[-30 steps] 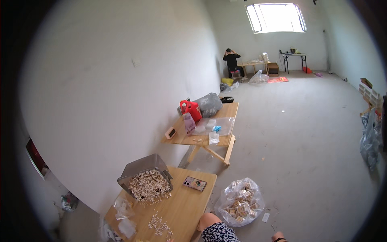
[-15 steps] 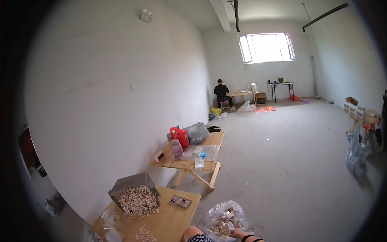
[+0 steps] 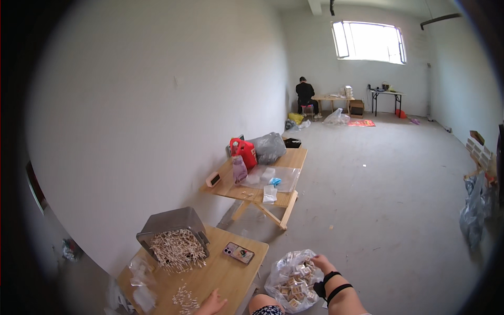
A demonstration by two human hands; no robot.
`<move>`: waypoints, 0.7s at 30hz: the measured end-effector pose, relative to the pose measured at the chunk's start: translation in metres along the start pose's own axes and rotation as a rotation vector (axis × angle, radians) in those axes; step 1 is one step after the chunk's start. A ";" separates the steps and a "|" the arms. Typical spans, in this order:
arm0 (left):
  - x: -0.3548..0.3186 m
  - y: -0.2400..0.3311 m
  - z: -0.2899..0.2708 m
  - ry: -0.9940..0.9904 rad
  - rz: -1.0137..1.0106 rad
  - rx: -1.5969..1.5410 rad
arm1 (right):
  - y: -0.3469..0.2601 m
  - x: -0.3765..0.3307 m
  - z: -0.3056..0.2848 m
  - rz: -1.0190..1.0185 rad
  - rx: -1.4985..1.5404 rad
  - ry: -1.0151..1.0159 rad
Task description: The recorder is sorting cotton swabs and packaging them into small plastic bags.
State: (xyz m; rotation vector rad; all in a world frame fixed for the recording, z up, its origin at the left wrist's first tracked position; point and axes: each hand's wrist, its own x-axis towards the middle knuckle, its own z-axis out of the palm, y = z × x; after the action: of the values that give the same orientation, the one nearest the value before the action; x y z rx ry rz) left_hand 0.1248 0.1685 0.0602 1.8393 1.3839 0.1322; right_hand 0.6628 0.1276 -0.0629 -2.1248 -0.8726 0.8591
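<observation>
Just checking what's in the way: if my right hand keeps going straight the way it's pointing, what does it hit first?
Your right hand points down-left into the clear plastic bag of small packets on the floor. It would likely meet those packets first; it seems at the bag's mouth already, though depth is unclear.

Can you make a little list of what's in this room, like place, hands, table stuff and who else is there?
place: big bare room with white walls, a grey floor and a bright window
right hand: reaching into a clear plastic bag of small packets on the floor
left hand: resting on the near wooden table
near table: grey bin spilling thin sticks, a phone
second table: red container, grey bag
other person: seated far off, back turned
</observation>
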 end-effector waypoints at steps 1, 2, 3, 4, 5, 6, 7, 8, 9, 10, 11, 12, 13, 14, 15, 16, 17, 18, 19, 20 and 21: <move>0.015 0.015 0.004 -0.013 -0.012 -0.009 | -0.013 0.017 -0.009 -0.025 -0.035 -0.004; 0.030 0.031 0.010 -0.019 0.046 0.100 | -0.028 0.035 -0.017 -0.050 -0.031 0.031; 0.046 0.044 0.017 -0.027 0.110 0.210 | -0.042 0.057 -0.027 -0.074 -0.024 0.071; 0.058 0.047 0.024 -0.032 0.092 0.201 | -0.068 0.072 -0.034 -0.069 -0.026 0.090; 0.070 0.049 0.031 0.065 0.174 0.219 | -0.095 0.087 -0.039 -0.161 0.034 0.204; 0.085 0.055 0.036 0.158 0.268 0.236 | -0.115 0.104 -0.048 -0.250 0.092 0.332; 0.101 0.065 0.036 0.150 0.265 0.229 | -0.135 0.120 -0.059 -0.357 0.078 0.415; 0.116 0.075 0.035 0.235 0.327 0.230 | -0.151 0.133 -0.069 -0.460 0.063 0.496; 0.123 0.074 0.035 0.328 0.373 0.232 | -0.174 0.142 -0.067 -0.496 0.054 0.489; 0.134 0.064 0.036 0.327 0.352 0.224 | -0.201 0.151 -0.063 -0.536 0.045 0.480; 0.151 0.056 0.040 0.413 0.348 0.247 | -0.218 0.165 -0.062 -0.510 0.096 0.446; 0.165 0.049 0.046 0.493 0.347 0.272 | -0.229 0.179 -0.059 -0.478 0.146 0.417; 0.174 0.046 0.053 0.477 0.343 0.259 | -0.235 0.194 -0.058 -0.465 0.130 0.416; 0.180 0.045 0.059 0.488 0.412 0.336 | -0.242 0.208 -0.055 -0.432 0.199 0.404; 0.185 0.044 0.065 0.501 0.479 0.411 | -0.249 0.222 -0.052 -0.399 0.269 0.392; 0.184 0.047 0.066 0.493 0.466 0.401 | -0.259 0.234 -0.045 -0.392 0.256 0.381; 0.181 0.053 0.066 0.526 0.465 0.406 | -0.267 0.245 -0.039 -0.357 0.278 0.352; 0.178 0.055 0.066 0.559 0.463 0.412 | -0.275 0.255 -0.032 -0.322 0.301 0.322; 0.179 0.055 0.068 0.552 0.455 0.401 | -0.276 0.271 -0.030 -0.316 0.288 0.317; 0.182 0.053 0.070 0.542 0.467 0.395 | -0.276 0.287 -0.027 -0.366 0.344 0.318; 0.183 0.052 0.071 0.532 0.481 0.390 | -0.275 0.300 -0.023 -0.417 0.400 0.319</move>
State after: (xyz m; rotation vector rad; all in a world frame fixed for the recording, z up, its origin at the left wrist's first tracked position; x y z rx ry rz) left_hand 0.2730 0.2811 -0.0205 2.5742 1.3396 0.6808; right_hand 0.7595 0.5014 0.0687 -1.5955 -0.8485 0.4194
